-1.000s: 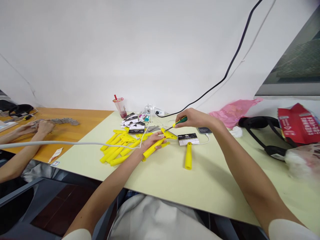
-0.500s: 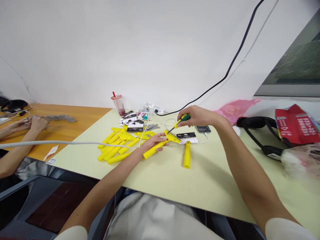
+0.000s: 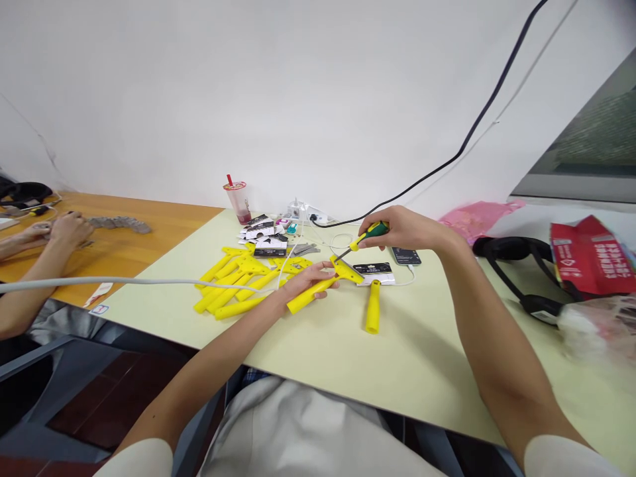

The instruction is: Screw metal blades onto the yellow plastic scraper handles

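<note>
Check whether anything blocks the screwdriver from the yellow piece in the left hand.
Nothing visible: the screwdriver in the right hand has its tip at the head of the yellow piece in the left hand. The white cable runs clear, left of that tip.

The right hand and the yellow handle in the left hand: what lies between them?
In the head view, the screwdriver's shaft lies between the right hand and the yellow handle.
</note>
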Motion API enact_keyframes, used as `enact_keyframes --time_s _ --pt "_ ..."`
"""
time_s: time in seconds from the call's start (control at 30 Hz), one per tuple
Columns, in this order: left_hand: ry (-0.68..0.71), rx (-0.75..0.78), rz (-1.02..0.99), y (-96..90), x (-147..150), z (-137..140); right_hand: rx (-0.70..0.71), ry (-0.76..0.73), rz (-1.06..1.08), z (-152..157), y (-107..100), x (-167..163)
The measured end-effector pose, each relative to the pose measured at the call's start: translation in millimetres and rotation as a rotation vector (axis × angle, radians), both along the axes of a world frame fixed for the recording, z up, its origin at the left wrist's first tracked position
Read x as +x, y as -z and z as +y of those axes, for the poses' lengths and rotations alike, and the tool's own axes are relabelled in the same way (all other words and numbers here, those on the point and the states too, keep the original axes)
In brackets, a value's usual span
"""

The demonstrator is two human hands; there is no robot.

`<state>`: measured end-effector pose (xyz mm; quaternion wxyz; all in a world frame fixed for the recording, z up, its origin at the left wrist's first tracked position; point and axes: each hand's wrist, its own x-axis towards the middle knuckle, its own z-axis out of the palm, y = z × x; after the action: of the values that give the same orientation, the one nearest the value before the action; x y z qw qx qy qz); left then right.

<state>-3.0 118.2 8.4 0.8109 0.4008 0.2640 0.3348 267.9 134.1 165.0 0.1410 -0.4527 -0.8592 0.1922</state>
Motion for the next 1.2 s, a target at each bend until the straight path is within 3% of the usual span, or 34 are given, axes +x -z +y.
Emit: enact_keyframes --time_s 1.2 --pt "-0.066 0.015 0.014 5.9 0.5 6.1 -0.017 -0.012 0.015 -2.4 -2.2 -3.4"
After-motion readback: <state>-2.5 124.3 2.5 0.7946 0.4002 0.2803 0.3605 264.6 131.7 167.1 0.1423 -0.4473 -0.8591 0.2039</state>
